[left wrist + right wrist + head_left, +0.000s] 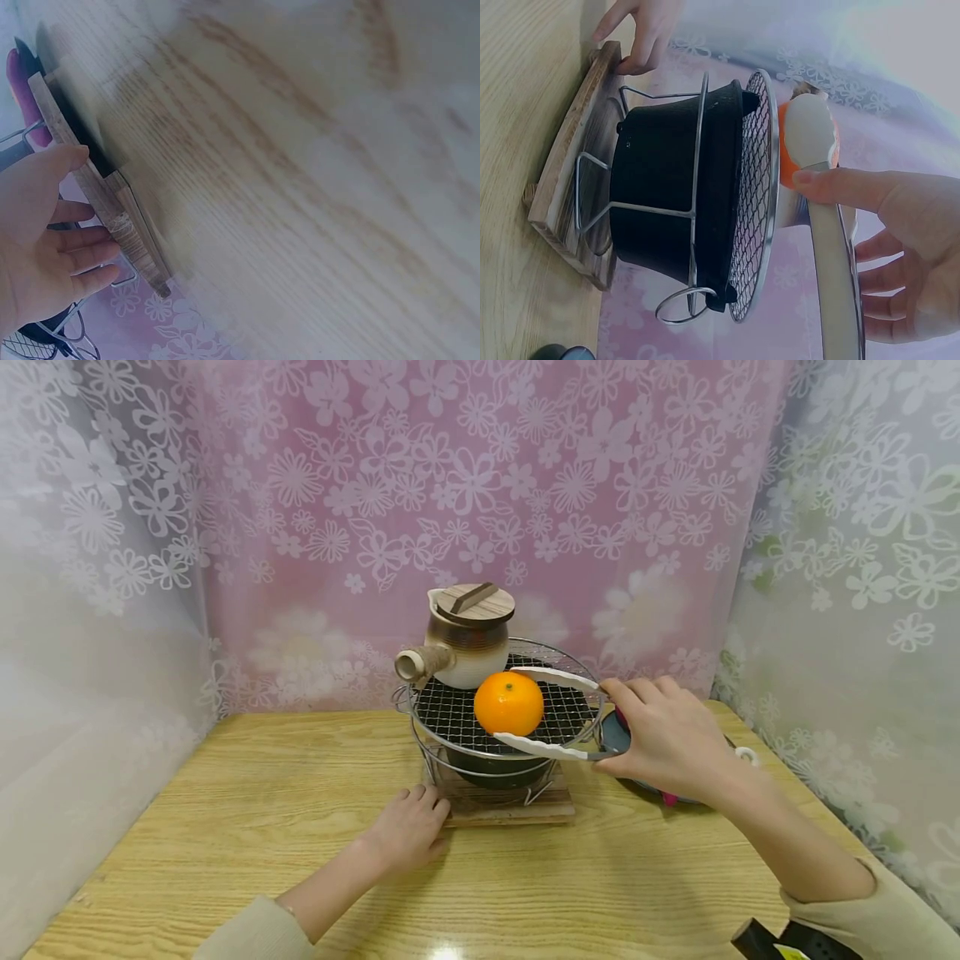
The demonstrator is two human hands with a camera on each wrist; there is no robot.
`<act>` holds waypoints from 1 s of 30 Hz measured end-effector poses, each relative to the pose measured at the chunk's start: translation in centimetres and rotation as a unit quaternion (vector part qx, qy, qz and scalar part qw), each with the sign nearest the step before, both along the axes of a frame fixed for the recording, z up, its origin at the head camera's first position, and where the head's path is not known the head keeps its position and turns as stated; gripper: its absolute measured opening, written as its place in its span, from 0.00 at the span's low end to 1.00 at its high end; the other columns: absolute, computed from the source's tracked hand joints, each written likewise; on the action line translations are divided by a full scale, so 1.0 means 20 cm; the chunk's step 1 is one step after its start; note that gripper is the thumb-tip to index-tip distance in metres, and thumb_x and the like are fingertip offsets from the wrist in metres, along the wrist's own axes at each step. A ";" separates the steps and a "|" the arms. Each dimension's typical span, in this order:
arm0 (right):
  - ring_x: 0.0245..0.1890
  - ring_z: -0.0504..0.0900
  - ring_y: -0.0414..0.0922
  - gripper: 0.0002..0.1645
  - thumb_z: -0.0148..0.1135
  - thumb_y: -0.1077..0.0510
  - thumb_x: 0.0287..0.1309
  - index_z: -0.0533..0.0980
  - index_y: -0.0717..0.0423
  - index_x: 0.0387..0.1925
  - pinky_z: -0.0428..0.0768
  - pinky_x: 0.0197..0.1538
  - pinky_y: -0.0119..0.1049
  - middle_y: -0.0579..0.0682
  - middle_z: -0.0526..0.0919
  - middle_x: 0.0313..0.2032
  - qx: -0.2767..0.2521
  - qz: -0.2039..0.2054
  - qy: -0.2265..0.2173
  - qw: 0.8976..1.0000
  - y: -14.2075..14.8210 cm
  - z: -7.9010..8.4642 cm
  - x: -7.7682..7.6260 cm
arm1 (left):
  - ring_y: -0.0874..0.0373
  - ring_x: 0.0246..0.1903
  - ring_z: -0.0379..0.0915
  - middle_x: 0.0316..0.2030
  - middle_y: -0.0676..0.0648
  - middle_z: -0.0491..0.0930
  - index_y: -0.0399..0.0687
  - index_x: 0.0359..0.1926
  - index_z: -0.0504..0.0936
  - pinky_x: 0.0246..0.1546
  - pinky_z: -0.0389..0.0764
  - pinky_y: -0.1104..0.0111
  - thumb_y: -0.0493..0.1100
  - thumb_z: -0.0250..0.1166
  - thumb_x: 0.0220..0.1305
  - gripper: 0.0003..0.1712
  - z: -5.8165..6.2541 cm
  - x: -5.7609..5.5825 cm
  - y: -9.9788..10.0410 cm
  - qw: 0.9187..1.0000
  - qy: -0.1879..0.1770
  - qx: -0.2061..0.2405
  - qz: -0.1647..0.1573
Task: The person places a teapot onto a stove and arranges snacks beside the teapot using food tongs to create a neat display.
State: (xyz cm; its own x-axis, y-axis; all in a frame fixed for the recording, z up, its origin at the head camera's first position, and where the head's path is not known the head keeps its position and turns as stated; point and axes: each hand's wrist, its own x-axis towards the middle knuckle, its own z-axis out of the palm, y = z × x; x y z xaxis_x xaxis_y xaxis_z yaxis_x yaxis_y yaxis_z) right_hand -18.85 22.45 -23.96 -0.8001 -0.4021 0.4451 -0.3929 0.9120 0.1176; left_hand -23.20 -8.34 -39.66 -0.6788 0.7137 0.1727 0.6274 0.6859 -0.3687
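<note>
My right hand [667, 735] grips a pair of tongs [551, 747] with white tips. Between those tips is an orange [508, 703], at the wire mesh grill [442, 714]; whether it bears on the mesh I cannot tell. The grill sits over a black stove pot [660, 184] in a wire stand on a wooden board [517, 810]. My left hand [408, 827] holds the board's near left corner, thumb and fingers about its edge in the left wrist view. A clay teapot [468, 647] with a wooden lid stands on the grill behind the orange.
Right of the stove, partly behind my right hand, lies a dark round pan or plate [615, 735] with something pink on it. The wooden table [300, 777] spreads around the stove. Flowered curtains [480, 485] hang behind and at both sides.
</note>
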 end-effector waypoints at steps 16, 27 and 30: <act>0.46 0.72 0.60 0.52 0.74 0.40 0.33 0.67 0.62 0.59 0.71 0.46 0.53 0.62 0.76 0.49 0.000 0.001 -0.022 1.000 -0.05 0.00 -0.01 | 0.51 0.42 0.71 0.41 0.44 0.74 0.45 0.41 0.75 0.38 0.73 0.65 0.60 0.61 0.58 0.24 0.01 0.01 0.01 1.000 0.006 -0.011 0.002; 0.46 0.73 0.59 0.52 0.74 0.39 0.33 0.67 0.60 0.59 0.72 0.45 0.53 0.60 0.77 0.47 -0.010 0.004 -0.045 0.999 -0.10 0.00 -0.05 | 0.52 0.41 0.70 0.40 0.44 0.73 0.44 0.41 0.75 0.38 0.72 0.65 0.60 0.61 0.58 0.23 0.01 0.01 0.01 1.000 -0.005 -0.012 0.005; 0.46 0.73 0.58 0.53 0.74 0.38 0.32 0.67 0.60 0.59 0.73 0.45 0.52 0.60 0.77 0.48 -0.012 0.005 -0.053 0.998 -0.11 0.00 -0.06 | 0.52 0.40 0.70 0.39 0.45 0.73 0.44 0.40 0.75 0.37 0.72 0.65 0.59 0.61 0.59 0.23 0.01 0.01 0.01 1.000 -0.006 -0.009 0.006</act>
State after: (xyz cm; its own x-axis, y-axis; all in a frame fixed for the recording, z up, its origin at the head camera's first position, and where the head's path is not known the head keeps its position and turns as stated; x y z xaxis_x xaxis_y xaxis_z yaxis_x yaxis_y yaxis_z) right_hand -19.97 20.28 -23.93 -0.8391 -0.4008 0.3678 -0.4117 0.9098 0.0522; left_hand -23.09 -8.13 -39.40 -0.6888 0.7091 0.1508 0.6244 0.6860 -0.3734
